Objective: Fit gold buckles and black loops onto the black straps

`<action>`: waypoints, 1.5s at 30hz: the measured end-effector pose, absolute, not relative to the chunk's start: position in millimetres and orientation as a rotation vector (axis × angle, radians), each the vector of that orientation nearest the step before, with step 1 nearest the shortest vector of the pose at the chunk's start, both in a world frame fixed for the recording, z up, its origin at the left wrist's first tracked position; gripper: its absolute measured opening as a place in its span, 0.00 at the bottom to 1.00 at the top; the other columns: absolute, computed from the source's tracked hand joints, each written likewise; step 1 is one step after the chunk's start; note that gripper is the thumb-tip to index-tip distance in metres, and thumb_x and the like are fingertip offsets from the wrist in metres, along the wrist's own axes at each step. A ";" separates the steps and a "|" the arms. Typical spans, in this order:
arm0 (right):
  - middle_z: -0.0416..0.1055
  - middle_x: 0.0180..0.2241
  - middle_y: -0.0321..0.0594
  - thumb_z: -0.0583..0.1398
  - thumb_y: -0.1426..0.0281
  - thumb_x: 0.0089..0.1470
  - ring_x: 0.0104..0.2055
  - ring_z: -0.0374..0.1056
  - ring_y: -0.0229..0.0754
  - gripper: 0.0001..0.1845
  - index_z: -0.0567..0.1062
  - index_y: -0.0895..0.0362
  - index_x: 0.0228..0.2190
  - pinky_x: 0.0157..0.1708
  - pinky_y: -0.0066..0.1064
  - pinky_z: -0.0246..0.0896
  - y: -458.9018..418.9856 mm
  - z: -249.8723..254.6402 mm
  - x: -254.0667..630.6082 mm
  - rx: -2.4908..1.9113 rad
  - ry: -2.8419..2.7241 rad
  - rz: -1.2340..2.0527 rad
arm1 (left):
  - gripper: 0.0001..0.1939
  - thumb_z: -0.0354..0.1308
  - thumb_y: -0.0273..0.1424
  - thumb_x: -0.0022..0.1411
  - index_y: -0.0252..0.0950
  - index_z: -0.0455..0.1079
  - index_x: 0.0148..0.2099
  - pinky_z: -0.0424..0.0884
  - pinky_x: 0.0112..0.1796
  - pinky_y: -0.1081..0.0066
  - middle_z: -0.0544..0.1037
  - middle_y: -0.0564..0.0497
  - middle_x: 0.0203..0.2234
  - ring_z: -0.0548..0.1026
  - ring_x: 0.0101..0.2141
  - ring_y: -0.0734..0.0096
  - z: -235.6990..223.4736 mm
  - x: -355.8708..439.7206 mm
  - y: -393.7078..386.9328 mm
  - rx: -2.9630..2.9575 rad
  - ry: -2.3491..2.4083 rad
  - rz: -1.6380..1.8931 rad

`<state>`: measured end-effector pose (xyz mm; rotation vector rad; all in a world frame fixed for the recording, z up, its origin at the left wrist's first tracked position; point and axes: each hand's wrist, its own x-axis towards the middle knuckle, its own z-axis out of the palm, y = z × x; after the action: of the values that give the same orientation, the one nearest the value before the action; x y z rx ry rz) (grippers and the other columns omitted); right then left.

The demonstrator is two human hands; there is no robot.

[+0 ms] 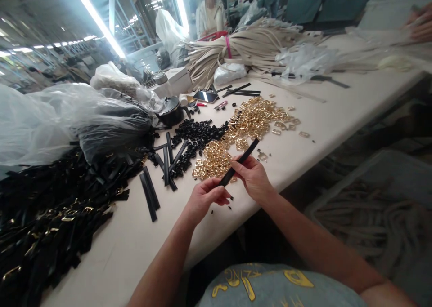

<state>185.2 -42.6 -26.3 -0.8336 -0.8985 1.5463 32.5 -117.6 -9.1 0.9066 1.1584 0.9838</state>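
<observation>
Black and flat, the strip (228,175) is held between both hands above the table (135,248). Its near end is pinched by the left hand (206,196), thumb on top; its middle is pinched by the right hand (254,177), thumb likewise. Long axis is tilted: away from the body and rightward, with the free tip projected past the right fingers. So the free tip is nearest the right hand, while the near end is covered by the left (whether anything is fitted there can't be told, fingers in the way). Two loose strips (148,197) are laid side by side, well left of the left hand. Gold buckles (216,158) are heaped just beyond the strip, ahead of both hands; the gap in height can't be judged. Small black loops (195,140) are piled against the gold, farther out and to the left. Past them a phone (205,96) is laid flat. Beige straps (249,42) are bundled farther back. At far right, a co-worker's hand (421,26) is partly seen, blurred.
</observation>
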 end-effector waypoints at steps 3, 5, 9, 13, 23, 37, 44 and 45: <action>0.72 0.39 0.40 0.67 0.58 0.48 0.38 0.70 0.42 0.18 0.72 0.54 0.38 0.38 0.36 0.72 -31.9 -32.6 199.8 -0.898 -1.066 1.310 | 0.20 0.65 0.44 0.54 0.33 0.69 0.40 0.64 0.21 0.77 0.76 0.52 0.21 0.71 0.18 0.77 -12.0 28.8 -116.4 0.844 1.198 1.015; 0.69 0.51 0.45 0.63 0.57 0.53 0.50 0.68 0.48 0.24 0.69 0.52 0.49 0.47 0.43 0.69 -25.9 -28.5 212.3 -0.964 -1.229 0.917 | 0.20 0.64 0.44 0.54 0.33 0.67 0.39 0.59 0.19 0.79 0.73 0.55 0.18 0.66 0.16 0.80 -13.4 25.7 -115.1 0.823 1.196 0.999; 0.64 0.59 0.46 0.62 0.59 0.57 0.61 0.59 0.52 0.28 0.65 0.52 0.57 0.62 0.51 0.51 -29.8 -6.6 223.3 -0.814 -1.891 0.386 | 0.17 0.63 0.43 0.57 0.33 0.67 0.38 0.57 0.18 0.80 0.71 0.56 0.17 0.63 0.15 0.82 -14.3 23.5 -114.0 0.865 1.155 0.910; 0.78 0.40 0.38 0.61 0.65 0.60 0.43 0.73 0.43 0.11 0.76 0.53 0.44 0.52 0.40 0.64 -45.5 -2.1 213.1 -0.506 -2.310 0.585 | 0.16 0.62 0.42 0.59 0.32 0.69 0.37 0.57 0.19 0.80 0.71 0.55 0.18 0.63 0.16 0.82 -15.1 21.0 -114.4 0.889 1.119 0.895; 0.78 0.35 0.39 0.64 0.64 0.56 0.37 0.73 0.41 0.09 0.78 0.55 0.39 0.40 0.31 0.67 -47.9 -25.5 211.9 -0.584 -2.167 0.680 | 0.18 0.65 0.42 0.55 0.31 0.70 0.37 0.54 0.16 0.81 0.70 0.55 0.16 0.62 0.13 0.83 -20.0 13.7 -111.6 0.666 1.046 0.913; 0.75 0.28 0.38 0.60 0.67 0.58 0.29 0.69 0.37 0.08 0.76 0.56 0.29 0.31 0.27 0.60 -50.0 -32.3 209.0 -0.752 -2.215 0.596 | 0.08 0.61 0.32 0.60 0.43 0.78 0.42 0.69 0.48 0.63 0.78 0.46 0.42 0.75 0.43 0.63 -11.7 26.8 -112.3 1.778 1.473 1.138; 0.75 0.28 0.38 0.61 0.69 0.57 0.29 0.69 0.37 0.06 0.76 0.57 0.30 0.31 0.27 0.60 -46.8 -30.1 214.3 -0.840 -2.150 0.607 | 0.06 0.68 0.34 0.52 0.44 0.78 0.36 0.66 0.51 0.59 0.77 0.48 0.38 0.72 0.44 0.59 -10.2 22.1 -121.2 1.965 1.424 1.294; 0.75 0.28 0.38 0.61 0.69 0.57 0.29 0.69 0.37 0.06 0.76 0.57 0.30 0.30 0.27 0.59 -46.1 -28.9 215.9 -0.845 -2.142 0.603 | 0.09 0.68 0.36 0.52 0.43 0.77 0.37 0.66 0.51 0.59 0.76 0.47 0.39 0.72 0.44 0.59 -10.4 21.1 -122.2 1.893 1.426 1.381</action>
<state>215.9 -46.1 -28.9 -0.8453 -2.1424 0.6034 21.1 -122.2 -10.4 1.8930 1.4264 1.3810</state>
